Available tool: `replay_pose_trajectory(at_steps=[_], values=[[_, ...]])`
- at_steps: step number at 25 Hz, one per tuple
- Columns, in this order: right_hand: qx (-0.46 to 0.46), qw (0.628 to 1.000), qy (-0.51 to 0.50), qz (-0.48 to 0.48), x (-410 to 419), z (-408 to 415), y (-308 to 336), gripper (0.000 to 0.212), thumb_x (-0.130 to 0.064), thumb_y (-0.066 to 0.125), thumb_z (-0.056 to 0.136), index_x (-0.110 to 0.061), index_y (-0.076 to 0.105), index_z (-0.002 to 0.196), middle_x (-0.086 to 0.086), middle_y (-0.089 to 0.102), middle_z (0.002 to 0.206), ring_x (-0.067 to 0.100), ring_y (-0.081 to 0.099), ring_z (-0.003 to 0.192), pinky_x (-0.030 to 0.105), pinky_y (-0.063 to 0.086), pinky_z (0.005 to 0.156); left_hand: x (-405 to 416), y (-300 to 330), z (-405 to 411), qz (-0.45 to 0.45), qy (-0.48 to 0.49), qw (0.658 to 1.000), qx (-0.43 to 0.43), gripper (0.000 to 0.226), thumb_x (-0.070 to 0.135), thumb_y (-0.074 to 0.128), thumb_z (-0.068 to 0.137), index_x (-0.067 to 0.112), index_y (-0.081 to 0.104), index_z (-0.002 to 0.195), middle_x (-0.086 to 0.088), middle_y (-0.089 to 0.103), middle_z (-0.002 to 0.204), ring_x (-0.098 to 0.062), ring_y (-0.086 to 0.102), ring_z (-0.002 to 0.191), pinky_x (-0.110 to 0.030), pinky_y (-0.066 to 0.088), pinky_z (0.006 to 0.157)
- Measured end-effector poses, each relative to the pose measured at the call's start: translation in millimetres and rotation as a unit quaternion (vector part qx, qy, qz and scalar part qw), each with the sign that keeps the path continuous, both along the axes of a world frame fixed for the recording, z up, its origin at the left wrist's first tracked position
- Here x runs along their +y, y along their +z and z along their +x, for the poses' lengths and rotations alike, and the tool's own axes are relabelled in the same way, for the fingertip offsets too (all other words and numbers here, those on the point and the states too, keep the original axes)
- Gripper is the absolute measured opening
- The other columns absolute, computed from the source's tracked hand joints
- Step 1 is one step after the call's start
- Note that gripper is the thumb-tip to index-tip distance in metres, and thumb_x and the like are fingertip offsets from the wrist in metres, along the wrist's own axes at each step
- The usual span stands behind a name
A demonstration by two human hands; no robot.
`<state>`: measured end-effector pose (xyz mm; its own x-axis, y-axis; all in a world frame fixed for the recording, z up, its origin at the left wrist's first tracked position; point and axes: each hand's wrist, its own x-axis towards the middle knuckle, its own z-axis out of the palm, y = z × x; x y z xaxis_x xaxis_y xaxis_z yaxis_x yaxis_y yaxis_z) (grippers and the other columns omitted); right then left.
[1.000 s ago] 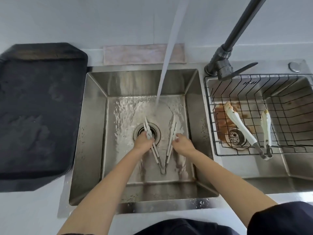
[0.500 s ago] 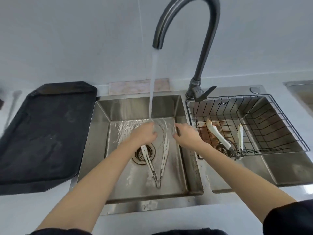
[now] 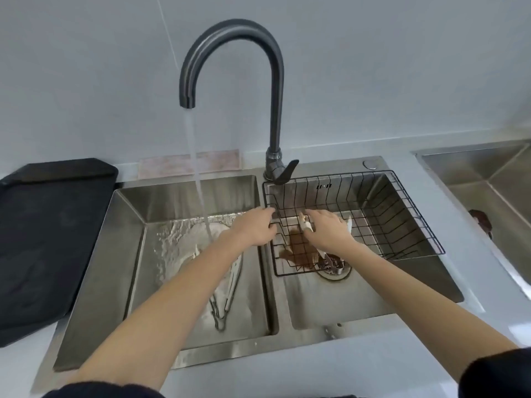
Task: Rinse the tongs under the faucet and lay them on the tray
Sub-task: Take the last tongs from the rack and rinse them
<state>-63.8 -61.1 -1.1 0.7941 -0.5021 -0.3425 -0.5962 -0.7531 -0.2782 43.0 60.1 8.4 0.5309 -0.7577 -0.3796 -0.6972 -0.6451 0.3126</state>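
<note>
Basket tongs [image 3: 305, 225] half-hidden under right hand [image 3: 327, 229]

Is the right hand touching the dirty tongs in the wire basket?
Touching. The head view shows the right hand on the dirty tongs inside the wire basket, fingers wrapped over one white arm.

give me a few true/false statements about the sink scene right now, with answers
1. Water runs from the faucet into the left basin. True.
2. The black tray holds a pair of tongs. False: nothing lies on it.
3. The right hand is inside the wire basket, on the soiled tongs. True.
4. The left hand holds the tongs in the left basin. False: they lie untouched on the basin floor; the hand is at the basket's rim.
5. The faucet is turned off. False: it is running.
</note>
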Motion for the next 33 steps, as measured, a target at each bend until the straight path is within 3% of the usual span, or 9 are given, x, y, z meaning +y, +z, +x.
replay_pose_trajectory(at_steps=[11, 14, 17, 20, 24, 27, 30, 33], values=[[0.077, 0.994, -0.049, 0.064, -89, -45, -38, 0.053, -0.024, 0.041, 0.094, -0.009, 0.031, 0.143, 0.023, 0.038, 0.142, 0.039, 0.041, 0.128, 0.043, 0.039, 0.102, -79, -46, -46, 0.036, 0.006, 0.998, 0.051, 0.042, 0.029, 0.037, 0.096, 0.008, 0.046, 0.131, -0.013, 0.062, 0.115, -0.029, 0.058, 0.107, -0.041, 0.049, 0.089], [0.076, 0.990, -0.056, 0.106, -96, -41, -51, 0.054, -0.025, 0.040, 0.095, -0.008, 0.028, 0.144, 0.024, 0.038, 0.141, 0.038, 0.046, 0.125, 0.041, 0.041, 0.099, -90, -59, -49, 0.059, 0.032, 0.996, 0.064, 0.045, 0.034, 0.037, 0.096, 0.007, 0.046, 0.130, -0.015, 0.059, 0.123, -0.031, 0.054, 0.117, -0.041, 0.046, 0.092], [0.053, 0.986, -0.083, 0.135, -96, -35, -61, 0.055, -0.026, 0.042, 0.095, -0.008, 0.028, 0.145, 0.024, 0.040, 0.140, 0.038, 0.048, 0.123, 0.040, 0.042, 0.098, -96, -67, -53, 0.059, 0.071, 0.991, 0.094, 0.054, 0.037, 0.040, 0.095, 0.008, 0.035, 0.140, -0.016, 0.055, 0.132, -0.032, 0.049, 0.125, -0.041, 0.043, 0.098], [0.039, 0.980, -0.117, 0.156, -96, -29, -65, 0.052, -0.021, 0.045, 0.094, -0.005, 0.030, 0.141, 0.026, 0.040, 0.137, 0.039, 0.051, 0.117, 0.037, 0.044, 0.094, -99, -75, -56, 0.014, 0.123, 0.981, 0.151, 0.060, 0.034, 0.046, 0.094, 0.011, 0.027, 0.145, -0.016, 0.059, 0.125, -0.031, 0.054, 0.118, -0.039, 0.044, 0.099], [0.012, 0.976, -0.143, 0.163, -91, -27, -62, 0.052, -0.014, 0.045, 0.092, -0.005, 0.031, 0.141, 0.027, 0.038, 0.136, 0.040, 0.053, 0.113, 0.035, 0.044, 0.092, -96, -76, -60, -0.057, 0.183, 0.959, 0.209, 0.056, 0.024, 0.051, 0.092, 0.010, 0.029, 0.142, -0.007, 0.058, 0.095, -0.021, 0.057, 0.085, -0.030, 0.046, 0.080], [-0.029, 0.973, -0.153, 0.168, -84, -25, -54, 0.050, -0.012, 0.046, 0.091, -0.006, 0.031, 0.139, 0.025, 0.038, 0.134, 0.038, 0.054, 0.109, 0.033, 0.044, 0.086, -91, -70, -60, -0.097, 0.217, 0.946, 0.221, 0.058, 0.021, 0.054, 0.090, 0.009, 0.028, 0.141, -0.006, 0.056, 0.097, -0.019, 0.056, 0.083, -0.026, 0.044, 0.076], [-0.092, 0.967, -0.165, 0.173, -73, -24, -40, 0.053, -0.007, 0.045, 0.091, -0.009, 0.030, 0.141, 0.022, 0.036, 0.136, 0.035, 0.055, 0.103, 0.029, 0.039, 0.080, -81, -59, -60, -0.174, 0.281, 0.911, 0.245, 0.052, 0.020, 0.056, 0.090, 0.005, 0.033, 0.133, -0.007, 0.060, 0.097, -0.020, 0.061, 0.079, -0.031, 0.055, 0.078], [-0.157, 0.955, -0.169, 0.188, -53, -22, -28, 0.055, -0.006, 0.045, 0.090, -0.012, 0.030, 0.143, 0.020, 0.036, 0.138, 0.022, 0.047, 0.086, 0.027, 0.039, 0.076, -64, -46, -58, -0.264, 0.351, 0.862, 0.254, 0.044, 0.023, 0.054, 0.092, 0.002, 0.038, 0.127, 0.003, 0.054, 0.080, -0.010, 0.059, 0.061, -0.014, 0.053, 0.050]])
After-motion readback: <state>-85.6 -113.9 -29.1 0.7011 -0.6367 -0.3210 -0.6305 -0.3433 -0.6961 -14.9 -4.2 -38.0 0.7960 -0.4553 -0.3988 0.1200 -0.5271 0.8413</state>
